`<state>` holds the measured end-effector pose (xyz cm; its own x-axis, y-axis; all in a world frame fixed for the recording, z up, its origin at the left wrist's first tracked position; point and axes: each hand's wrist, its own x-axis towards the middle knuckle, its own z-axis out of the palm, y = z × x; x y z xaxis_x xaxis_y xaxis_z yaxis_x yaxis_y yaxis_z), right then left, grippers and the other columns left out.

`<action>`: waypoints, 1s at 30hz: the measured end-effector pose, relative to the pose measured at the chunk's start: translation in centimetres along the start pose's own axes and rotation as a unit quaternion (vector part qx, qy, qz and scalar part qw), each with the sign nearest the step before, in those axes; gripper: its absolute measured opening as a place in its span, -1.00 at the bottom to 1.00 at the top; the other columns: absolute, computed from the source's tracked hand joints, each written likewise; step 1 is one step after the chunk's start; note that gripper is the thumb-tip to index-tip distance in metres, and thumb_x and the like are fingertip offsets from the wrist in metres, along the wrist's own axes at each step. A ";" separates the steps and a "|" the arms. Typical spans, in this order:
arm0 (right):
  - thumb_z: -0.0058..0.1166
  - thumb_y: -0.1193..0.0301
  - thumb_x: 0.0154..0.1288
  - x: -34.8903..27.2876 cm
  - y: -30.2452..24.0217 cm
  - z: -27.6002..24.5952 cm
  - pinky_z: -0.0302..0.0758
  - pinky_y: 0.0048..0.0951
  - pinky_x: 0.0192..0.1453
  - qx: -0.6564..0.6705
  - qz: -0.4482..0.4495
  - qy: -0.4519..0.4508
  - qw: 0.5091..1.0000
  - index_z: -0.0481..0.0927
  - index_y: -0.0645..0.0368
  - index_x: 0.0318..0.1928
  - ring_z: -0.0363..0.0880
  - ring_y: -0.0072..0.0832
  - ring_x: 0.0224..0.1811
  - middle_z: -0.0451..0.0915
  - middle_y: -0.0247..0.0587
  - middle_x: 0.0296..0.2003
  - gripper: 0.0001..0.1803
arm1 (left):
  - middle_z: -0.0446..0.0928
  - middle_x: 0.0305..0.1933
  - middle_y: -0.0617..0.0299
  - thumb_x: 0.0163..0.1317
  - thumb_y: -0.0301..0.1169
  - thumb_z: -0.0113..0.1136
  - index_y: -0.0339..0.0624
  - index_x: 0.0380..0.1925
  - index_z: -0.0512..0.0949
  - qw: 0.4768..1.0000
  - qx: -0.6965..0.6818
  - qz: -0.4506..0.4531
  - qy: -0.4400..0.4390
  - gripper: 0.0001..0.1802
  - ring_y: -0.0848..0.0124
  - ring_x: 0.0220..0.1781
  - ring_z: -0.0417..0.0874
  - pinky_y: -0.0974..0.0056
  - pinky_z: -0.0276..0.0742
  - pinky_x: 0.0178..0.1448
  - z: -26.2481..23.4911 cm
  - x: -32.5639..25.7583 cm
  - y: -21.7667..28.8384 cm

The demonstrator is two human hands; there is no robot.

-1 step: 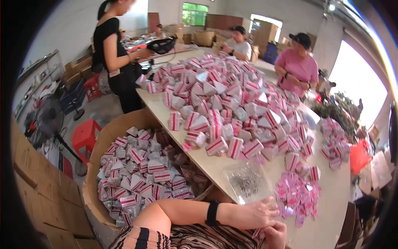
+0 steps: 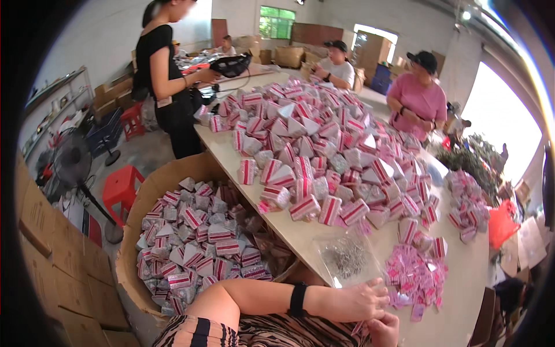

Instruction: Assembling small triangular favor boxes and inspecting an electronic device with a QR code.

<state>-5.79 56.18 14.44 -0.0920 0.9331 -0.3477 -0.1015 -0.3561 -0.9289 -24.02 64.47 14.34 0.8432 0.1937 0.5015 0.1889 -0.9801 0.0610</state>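
Note:
My left hand (image 2: pixel 350 302), with a black band on its wrist, reaches across my lap to the table's near edge. Its fingers bend over toward my right hand (image 2: pixel 383 329), which is closed in a pinch just below. A sliver of something pink (image 2: pixel 359 329) shows between the hands; its kind is mostly hidden. Close to my fingers lies a heap of small pink tags (image 2: pixel 416 274). Beside it stands a clear plastic tray (image 2: pixel 325 263) holding many small metal pieces (image 2: pixel 351 259).
Wedge-shaped glittery packs with pink stripes (image 2: pixel 300 168) cover much of the table (image 2: pixel 462 289). A large cardboard bin (image 2: pixel 130 254) of such packs stands at my left, near a red stool (image 2: pixel 118 191) and a fan (image 2: pixel 72 159). Several people are around the table.
The whole view has shifted slightly, the scene sitting a little lower and to the right. My hands stay together in nearly the same place, with a small finger movement.

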 end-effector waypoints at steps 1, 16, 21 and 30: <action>0.05 0.64 0.15 0.2 0.3 0.0 0.34 -0.65 -0.52 0.001 -0.016 -0.006 1.000 0.62 0.33 -0.40 0.48 -0.60 -0.61 0.58 -0.23 -0.57 -0.92 | 0.48 -0.16 0.16 0.04 -0.34 0.10 -0.16 -0.26 0.52 1.000 -0.022 -0.006 0.003 -0.75 0.19 0.05 0.46 0.04 0.27 0.24 0.0 -0.1 0.0; 0.20 0.70 0.10 0.0 2.4 -1.3 0.47 -0.48 -0.34 -0.392 -0.413 0.172 0.804 0.64 0.32 -0.32 0.54 -0.44 -0.43 0.61 -0.16 -0.41 -0.89 | 0.58 -0.47 0.05 -0.02 -0.55 0.25 -0.33 -0.55 0.58 0.787 -0.530 -0.296 0.112 -0.94 0.23 -0.48 0.56 0.26 0.44 -0.35 3.8 0.7 0.6; 0.17 0.71 0.12 -1.2 1.4 -0.2 0.48 -0.35 -0.29 -0.408 -0.414 0.202 0.788 0.64 0.32 -0.31 0.55 -0.27 -0.41 0.60 -0.08 -0.43 -0.89 | 0.62 -0.36 -0.01 0.05 -0.49 0.27 -0.31 -0.44 0.64 0.743 -0.582 -0.318 0.091 -0.90 0.09 -0.39 0.58 0.20 0.49 -0.27 4.9 1.5 0.9; 0.15 0.68 0.19 -1.7 0.6 -0.3 0.51 -0.25 -0.28 -0.505 -0.435 0.170 0.726 0.64 0.28 -0.22 0.57 -0.15 -0.35 0.58 -0.02 -0.38 -0.85 | 0.56 -0.62 0.15 -0.01 -0.55 0.26 -0.36 -0.64 0.52 0.523 -0.772 -0.335 0.137 -0.86 0.46 -0.58 0.53 0.37 0.39 -0.48 6.8 1.1 1.1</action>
<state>-5.36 54.37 14.49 -0.1606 0.8024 0.5747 0.8193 0.4331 -0.3757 -19.45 63.88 9.10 0.7045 0.7096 0.0138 -0.4146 0.3957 0.8194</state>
